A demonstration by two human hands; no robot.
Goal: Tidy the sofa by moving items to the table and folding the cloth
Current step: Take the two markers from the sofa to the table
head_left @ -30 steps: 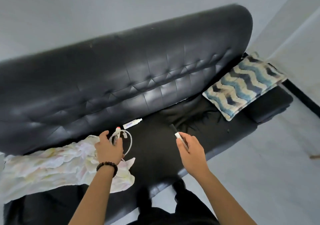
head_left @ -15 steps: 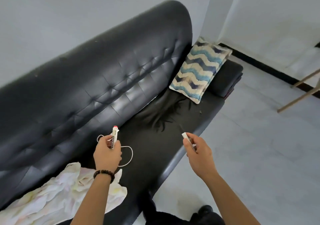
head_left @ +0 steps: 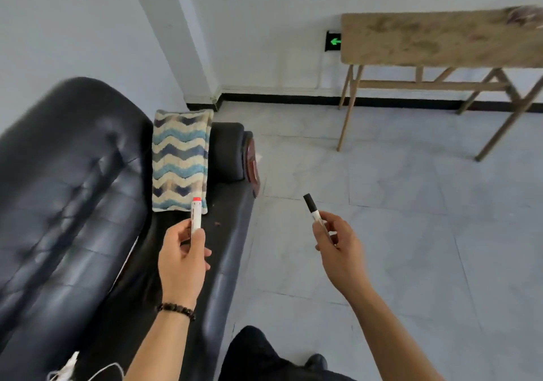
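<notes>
Both hands (head_left: 182, 260) (head_left: 340, 254) grip capped markers (head_left: 196, 213) (head_left: 311, 207), held apart.

White red-capped marker (head_left: 196, 215), white black-capped marker (head_left: 312, 209), both near upright

The only sign that reads is a green arrow (head_left: 335, 41) pointing left, lit on a small black plate (head_left: 328, 34) low on the white wall (head_left: 264, 28), partly hidden behind the wooden table (head_left: 440, 43). It carries no legible letters or numbers. Any print on the red-capped marker (head_left: 196, 216) and the black-capped marker (head_left: 313, 209) is too blurred to read.
</notes>
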